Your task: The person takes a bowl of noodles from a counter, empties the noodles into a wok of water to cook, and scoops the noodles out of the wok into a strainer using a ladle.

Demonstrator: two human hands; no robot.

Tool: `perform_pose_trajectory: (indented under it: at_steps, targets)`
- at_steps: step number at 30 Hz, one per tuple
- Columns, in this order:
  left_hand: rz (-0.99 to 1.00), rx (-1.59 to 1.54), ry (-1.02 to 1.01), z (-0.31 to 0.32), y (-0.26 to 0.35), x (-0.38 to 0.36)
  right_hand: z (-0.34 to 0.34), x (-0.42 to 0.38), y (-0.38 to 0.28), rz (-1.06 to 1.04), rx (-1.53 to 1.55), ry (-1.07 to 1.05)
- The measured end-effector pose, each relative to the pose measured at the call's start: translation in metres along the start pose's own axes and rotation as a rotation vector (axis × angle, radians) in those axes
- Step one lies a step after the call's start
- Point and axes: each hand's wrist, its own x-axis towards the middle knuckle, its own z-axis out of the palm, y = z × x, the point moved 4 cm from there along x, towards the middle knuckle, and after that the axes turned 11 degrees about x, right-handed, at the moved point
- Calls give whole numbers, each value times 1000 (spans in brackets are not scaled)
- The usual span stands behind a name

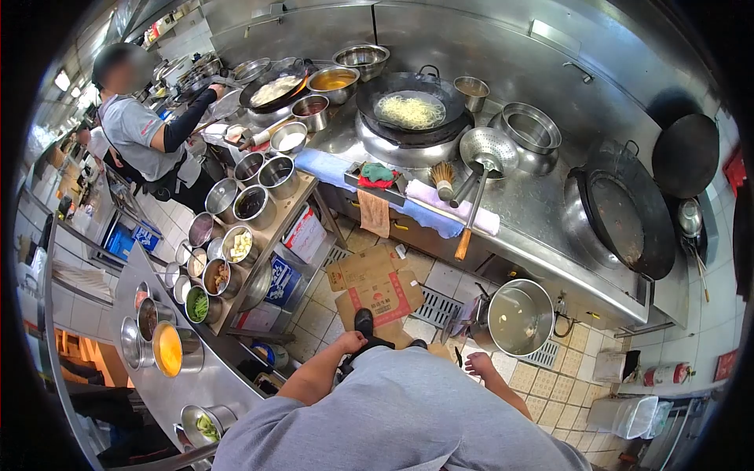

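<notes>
Has the left hand [351, 342] with fingers curled together, the right hand [477, 364] with fingers seemingly parted near an upright steel pot [520, 318], and beyond, overhanging the bench [542, 206], a wooden-handled tool [463, 245] running near-to-far, handle pointing bodyward, before noodles [410, 112].

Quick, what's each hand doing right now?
Left hand: curled closed, nothing visible in it.
Right hand: loosely open, nothing visible in it.
</notes>
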Motion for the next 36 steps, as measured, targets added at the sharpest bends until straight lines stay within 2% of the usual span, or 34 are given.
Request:
perform_pose_trajectory:
  at_steps: [4,6,7,9,12,16,18,30,36]
  targets:
    - [-45,-14,-22,-8,5,-10,-4,6,4,-17,-21,-43]
    - [-55,-14,-23,-10,8,-11,-8,32,17,-221,-368,-177]
    - [-60,-15,-24,-9,8,-11,-9,34,18,-221,-364,-174]
    - [-60,-12,-27,-5,7,-9,-6,9,5,10,-25,-7]
    - [-13,-10,-17,-6,9,-8,-5,4,3,-55,-182,-82]
    - [-39,-40,-22,-5,9,-10,-7,9,7,-68,-104,-105]
    - [-53,-60,-28,-5,9,-9,-9,9,7,-26,-16,10]
    - [13,-23,-28,-6,8,1,-7,8,4,-18,24,-9]
    - [-62,-73,-94,-11,11,-1,-6,6,-2,-17,18,28]
